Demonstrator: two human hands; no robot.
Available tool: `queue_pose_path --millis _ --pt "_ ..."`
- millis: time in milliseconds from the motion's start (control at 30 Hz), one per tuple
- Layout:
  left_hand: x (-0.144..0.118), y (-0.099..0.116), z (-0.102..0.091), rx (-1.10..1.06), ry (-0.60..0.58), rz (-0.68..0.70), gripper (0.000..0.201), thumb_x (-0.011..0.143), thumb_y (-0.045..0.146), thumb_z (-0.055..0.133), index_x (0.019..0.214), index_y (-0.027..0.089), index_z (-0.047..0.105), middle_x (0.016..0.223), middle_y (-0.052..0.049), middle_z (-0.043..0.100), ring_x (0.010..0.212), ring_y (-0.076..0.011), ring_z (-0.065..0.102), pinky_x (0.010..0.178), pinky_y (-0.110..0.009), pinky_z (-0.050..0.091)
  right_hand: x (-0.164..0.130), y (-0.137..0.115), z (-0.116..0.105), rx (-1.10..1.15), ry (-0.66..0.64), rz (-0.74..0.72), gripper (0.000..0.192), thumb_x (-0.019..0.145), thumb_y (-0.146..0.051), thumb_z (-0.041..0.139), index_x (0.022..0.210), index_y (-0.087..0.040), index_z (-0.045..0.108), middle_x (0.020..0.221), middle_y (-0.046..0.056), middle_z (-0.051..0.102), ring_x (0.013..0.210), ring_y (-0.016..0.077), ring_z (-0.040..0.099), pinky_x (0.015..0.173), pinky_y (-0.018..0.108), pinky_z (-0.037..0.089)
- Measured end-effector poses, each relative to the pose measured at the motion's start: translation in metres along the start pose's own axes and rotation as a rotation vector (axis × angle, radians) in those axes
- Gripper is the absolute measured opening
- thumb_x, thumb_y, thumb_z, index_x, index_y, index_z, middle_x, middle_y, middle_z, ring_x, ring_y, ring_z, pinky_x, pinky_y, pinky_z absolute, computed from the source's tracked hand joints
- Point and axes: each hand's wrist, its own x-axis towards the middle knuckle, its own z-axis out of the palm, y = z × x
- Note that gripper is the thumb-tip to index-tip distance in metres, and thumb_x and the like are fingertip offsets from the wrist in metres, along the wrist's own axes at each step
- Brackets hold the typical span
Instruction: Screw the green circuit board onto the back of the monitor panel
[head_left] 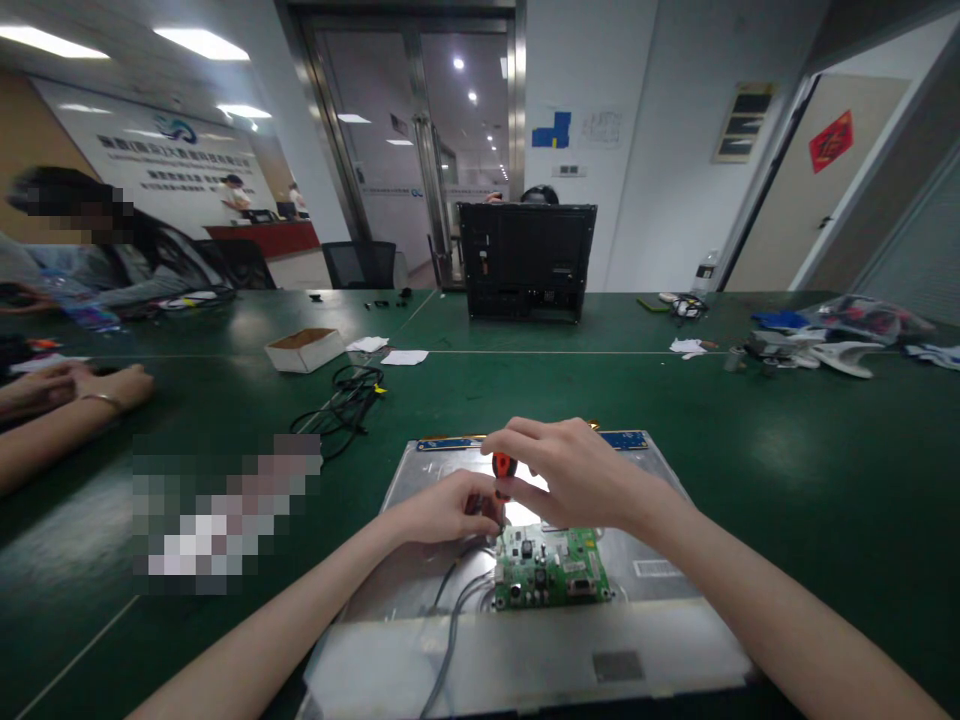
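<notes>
A display panel (540, 650) lies back side up in front of me, with a green circuit board (551, 568) near its middle. My right hand (562, 470) grips the red and black handle of a screwdriver (504, 466), which stands upright over the board's far left corner. My left hand (454, 508) is closed beside the screwdriver's lower part, fingertips at that same corner; what they pinch, if anything, is hidden. Grey cables (452, 630) run from the board's left side toward me. A blue strip board (626, 440) lines the panel's far edge.
A black monitor housing (527, 260) stands across the green table (810, 480). To the left are a small open box (304, 350), black cables (349, 400) and another person's hands (97, 390). Plastic bags and parts (817, 345) lie at the right.
</notes>
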Motion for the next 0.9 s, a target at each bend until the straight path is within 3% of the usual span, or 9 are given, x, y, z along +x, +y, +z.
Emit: queue_pose_path --millis 267,500,733,900 --pt "-0.0003 0.0007 0.0003 -0.021 -0.013 0.001 0.008 0.072 0.021 0.068 0.076 0.016 0.066 0.069 0.001 0.061 0.062 -0.0135 0.054 0.058 -0.023 0.042 0.0005 0.0012 0.0004 0.012 -0.016 0.049 0.015 0.092 -0.031 0.051 0.096 -0.017 0.054 0.084 0.001 0.065 0.061 0.0102 0.051 0.052 0.025 0.025" --pt "-0.0013 0.0037 0.0001 -0.014 -0.010 0.012 0.005 0.071 0.017 0.067 0.075 0.015 0.067 0.067 0.002 0.059 0.060 -0.0123 0.052 0.058 -0.023 0.041 0.0008 0.0040 -0.0003 -0.091 0.004 0.079 0.020 0.090 -0.037 0.055 0.083 -0.018 0.055 0.076 0.000 0.063 0.058 0.0102 0.048 0.051 0.025 0.022" --pt "0.0003 0.0011 0.0007 -0.031 -0.003 0.026 0.005 0.071 0.015 0.067 0.075 0.015 0.067 0.066 0.002 0.059 0.061 -0.0127 0.052 0.057 -0.023 0.040 0.0003 0.0012 0.0020 -0.052 0.002 0.057 0.025 0.094 -0.032 0.049 0.112 -0.014 0.053 0.099 0.006 0.063 0.069 0.0125 0.053 0.053 0.026 0.026" --pt "0.0010 -0.0016 0.0006 -0.035 -0.007 0.043 0.003 0.071 0.016 0.068 0.071 0.015 0.065 0.066 0.002 0.059 0.062 -0.0128 0.053 0.059 -0.023 0.042 -0.0016 -0.0006 -0.0016 0.021 -0.014 0.030 0.035 0.089 -0.028 0.046 0.120 -0.012 0.049 0.100 0.008 0.062 0.070 0.0141 0.053 0.057 0.027 0.031"
